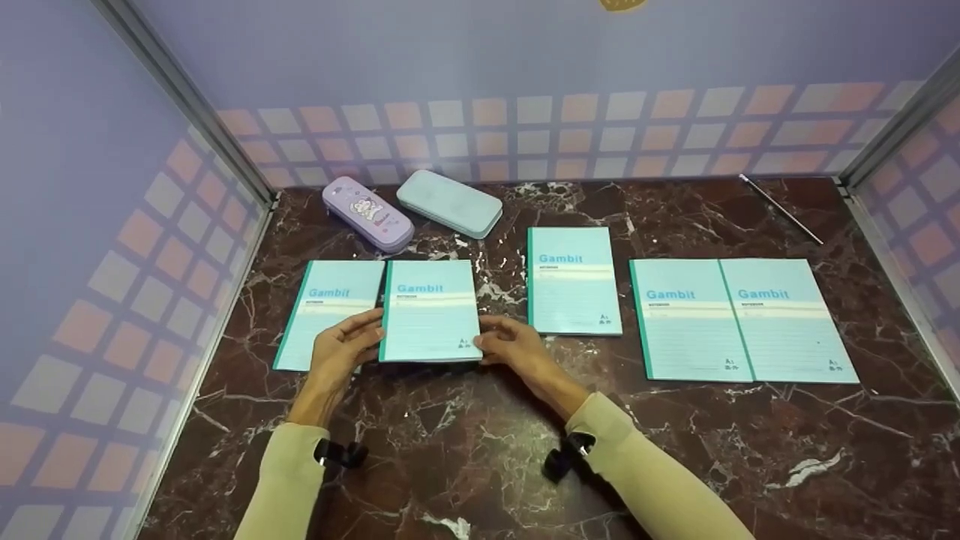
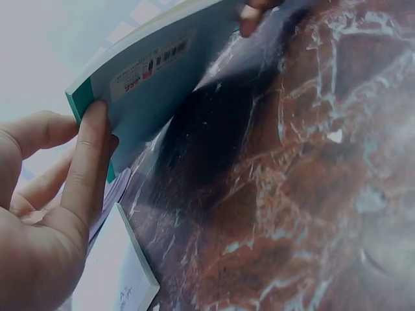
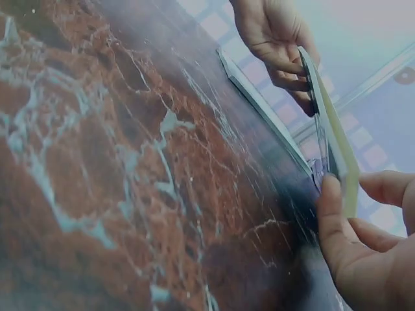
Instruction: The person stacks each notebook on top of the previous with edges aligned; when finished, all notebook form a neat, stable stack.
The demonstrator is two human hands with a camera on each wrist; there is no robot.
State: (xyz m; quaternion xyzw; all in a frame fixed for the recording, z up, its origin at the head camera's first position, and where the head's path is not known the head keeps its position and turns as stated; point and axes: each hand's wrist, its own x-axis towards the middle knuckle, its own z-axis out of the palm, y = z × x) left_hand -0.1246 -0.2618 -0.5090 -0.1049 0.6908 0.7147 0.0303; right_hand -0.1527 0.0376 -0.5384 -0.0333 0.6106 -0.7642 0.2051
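Note:
Both hands hold a light-blue "Gambit" notebook (image 1: 430, 319) above the marble-look table. My left hand (image 1: 341, 352) pinches its green spine side, thumb on the cover edge and fingers beneath. At the opposite edge, my right hand (image 1: 519, 351) pinches the lower right corner. In the left wrist view the held notebook's back cover (image 2: 152, 81) shows a barcode sticker, with a shadow on the table under it. From the right wrist, its page edge (image 3: 337, 139) appears between the two hands. Another notebook (image 1: 341, 279) lies just left of it, partly hidden by my left hand.
A third notebook (image 1: 574, 289) lies right of centre; two more, a left one (image 1: 686, 330) and a right one (image 1: 787, 330), lie side by side farther right. Behind are a purple pencil case (image 1: 371, 214), a pale blue case (image 1: 450, 202) and a thin pencil-like stick (image 1: 780, 208). Panels (image 1: 525, 60) enclose the table.

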